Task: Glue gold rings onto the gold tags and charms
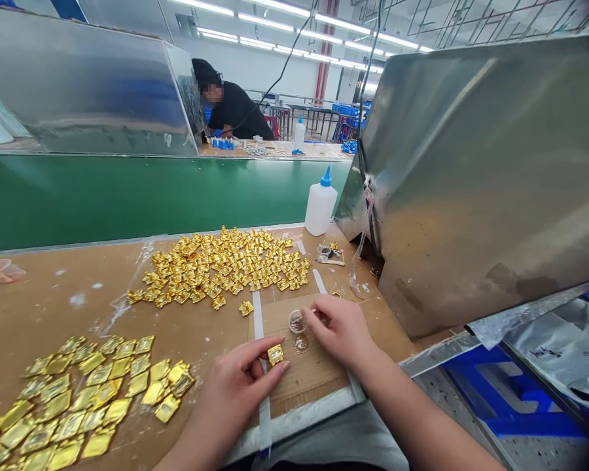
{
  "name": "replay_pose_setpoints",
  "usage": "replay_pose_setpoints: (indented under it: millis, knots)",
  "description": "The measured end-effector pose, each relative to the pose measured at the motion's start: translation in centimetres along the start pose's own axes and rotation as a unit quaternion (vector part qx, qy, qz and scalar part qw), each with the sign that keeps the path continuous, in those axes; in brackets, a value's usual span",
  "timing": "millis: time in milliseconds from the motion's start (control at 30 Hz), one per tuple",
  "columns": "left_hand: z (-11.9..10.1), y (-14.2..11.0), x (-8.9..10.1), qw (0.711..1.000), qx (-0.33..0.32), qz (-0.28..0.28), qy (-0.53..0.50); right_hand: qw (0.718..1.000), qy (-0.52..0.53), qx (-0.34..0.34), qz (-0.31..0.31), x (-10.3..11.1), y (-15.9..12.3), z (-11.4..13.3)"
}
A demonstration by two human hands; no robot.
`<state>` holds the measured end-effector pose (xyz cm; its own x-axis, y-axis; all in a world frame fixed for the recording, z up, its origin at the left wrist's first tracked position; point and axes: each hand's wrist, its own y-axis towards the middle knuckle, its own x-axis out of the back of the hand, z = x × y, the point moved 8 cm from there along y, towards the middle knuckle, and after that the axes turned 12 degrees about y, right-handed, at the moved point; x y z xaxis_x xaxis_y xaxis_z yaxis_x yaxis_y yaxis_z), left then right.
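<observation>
Between the thumb and fingers of my left hand (243, 376) is a small gold-coloured piece (275, 354), held over a cardboard sheet (314, 379). My right hand (341, 327) is closed in a pinch at the edge of a small round clear cup (297, 321); whatever is in the fingertips is too small to make out. A wet, shiny round spot (301, 343) shows on the cardboard just below the cup. Beyond my hands spreads a heap of gold pieces (220, 261), and one single gold piece (246, 308) lies apart from it, nearer to me.
Flat gold pieces (73, 405) lie in rows at the front left. A white bottle with a blue cap (321, 203) stands at the back. A large metal hood (491, 183) bounds the right side. Across the green partition (152, 193) a person in black (240, 108) leans over.
</observation>
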<state>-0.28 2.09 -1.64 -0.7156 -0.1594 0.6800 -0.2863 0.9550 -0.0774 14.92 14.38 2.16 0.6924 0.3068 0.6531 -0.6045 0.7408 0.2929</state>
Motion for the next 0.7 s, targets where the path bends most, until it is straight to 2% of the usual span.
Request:
replay_pose_setpoints:
  millis: [67,233,300,433,567,633,700]
  knots:
    - [0.1,0.0,0.0,1.000,0.006,0.004,-0.016,0.999,-0.031,-0.020,0.015,0.9,0.0,-0.3]
    - [0.7,-0.2,0.2,0.999,0.031,0.016,-0.041,0.994,-0.007,-0.073,-0.081,7.1,-1.8,-2.1]
    - [0.8,-0.2,0.2,0.998,0.037,0.016,-0.043,0.996,0.003,-0.069,-0.059,7.9,-2.6,-2.6]
    - [0.9,-0.4,0.3,0.998,0.047,0.000,-0.050,0.999,-0.013,-0.048,0.024,6.2,-3.5,-3.0]
    - [0.7,-0.6,0.3,0.995,0.058,-0.002,-0.080,0.995,-0.054,-0.037,0.074,3.9,-2.9,-3.1]
    - [0.6,-0.9,0.2,0.993,0.062,0.013,-0.097,0.996,-0.037,-0.035,0.077,3.6,-2.5,-3.1]
    - [0.4,-1.2,0.1,0.990,0.066,0.033,-0.117,0.996,0.056,-0.046,0.044,4.0,-2.3,-3.0]
